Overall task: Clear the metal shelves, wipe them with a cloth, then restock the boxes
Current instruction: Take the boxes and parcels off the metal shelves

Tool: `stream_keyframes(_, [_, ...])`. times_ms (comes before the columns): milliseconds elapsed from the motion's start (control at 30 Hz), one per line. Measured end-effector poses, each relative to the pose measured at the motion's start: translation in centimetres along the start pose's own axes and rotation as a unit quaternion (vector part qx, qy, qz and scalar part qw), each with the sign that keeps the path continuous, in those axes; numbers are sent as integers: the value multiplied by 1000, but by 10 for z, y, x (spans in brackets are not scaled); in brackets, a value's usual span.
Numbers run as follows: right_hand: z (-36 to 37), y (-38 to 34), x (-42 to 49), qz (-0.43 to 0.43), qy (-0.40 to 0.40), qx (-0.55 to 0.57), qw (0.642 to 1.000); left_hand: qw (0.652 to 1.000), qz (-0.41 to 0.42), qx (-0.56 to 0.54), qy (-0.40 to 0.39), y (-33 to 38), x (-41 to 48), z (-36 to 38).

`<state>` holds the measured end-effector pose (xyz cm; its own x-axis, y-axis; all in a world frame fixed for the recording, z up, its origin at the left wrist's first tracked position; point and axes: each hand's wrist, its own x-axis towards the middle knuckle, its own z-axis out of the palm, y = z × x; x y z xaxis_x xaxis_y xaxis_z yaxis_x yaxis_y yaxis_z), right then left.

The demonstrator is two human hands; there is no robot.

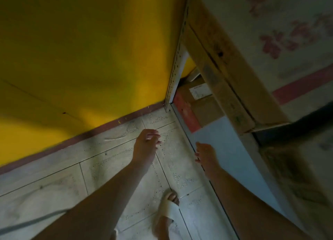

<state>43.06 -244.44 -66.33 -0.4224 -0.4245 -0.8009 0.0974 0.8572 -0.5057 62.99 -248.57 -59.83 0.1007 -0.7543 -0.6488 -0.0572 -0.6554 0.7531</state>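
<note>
Indoors, a yellow wall (81, 50) filled the upper left of a blurred downward view, meeting a pale tiled floor (54, 182) at a dark red skirting strip (90, 133). To the right stood the metal shelves (221, 146), with a perforated upright post (177, 68) at the corner nearest the wall. The bare pale-blue lower shelf ran diagonally from that post toward the bottom right. Above it, a long cardboard box (225, 88) lay on its side on a higher shelf. Its long axis followed the same diagonal, parallel to the shelf's front edge, and its near end pointed toward the person. A floral-patterned surface (288, 32) showed above that box. At the far end of the lower shelf, close to the post, a brown box (207, 110) sat just beside a red box (185, 112), with a white label (200, 92) facing up behind them. Both bare forearms reached forward from the bottom of the frame. The left hand (146, 142) hung over the floor tiles, fingers loosely curled, holding nothing. The right hand (205, 155) hovered at the front edge of the lower shelf, fingers relaxed and slack, also empty. Whether it touched the metal could not be told. A foot in a pale sandal (169, 209) stood on the tiles between the arms.
</note>
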Motion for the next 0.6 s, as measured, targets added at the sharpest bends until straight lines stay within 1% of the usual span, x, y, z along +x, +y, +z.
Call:
stream_keyframes(67, [0, -4, 56, -2, 35, -10, 999, 999, 16, 32, -13, -14, 32, 15])
stream_keyframes(133, [2, -15, 94, 4, 59, 25, 998, 998, 23, 56, -13, -27, 63, 30])
stream_keyframes(200, [6, -28, 127, 6, 59, 74, 995, 998, 33, 59, -6, -35, 91, 37])
stream_keyframes(300, [6, -40, 163, 38, 53, 129, 990, 998, 29, 48, 2, -43, 123, 43])
stream_keyframes(400, [7, -36, 199, 54, 54, 218, 973, 998, 31, 58, -11, -51, 146, 41])
stream_keyframes(467, [9, -28, 218, 26, 65, 283, 957, 998, 36, 53, -18, -58, 156, 40])
stream_keyframes(533, [14, -22, 226, -7, 47, 349, 936, 998, 30, 48, -21, -64, 164, 39])
stream_keyframes(600, [21, -21, 228, -18, 38, 389, 920, 998, 25, 47, -24, -66, 171, 38])
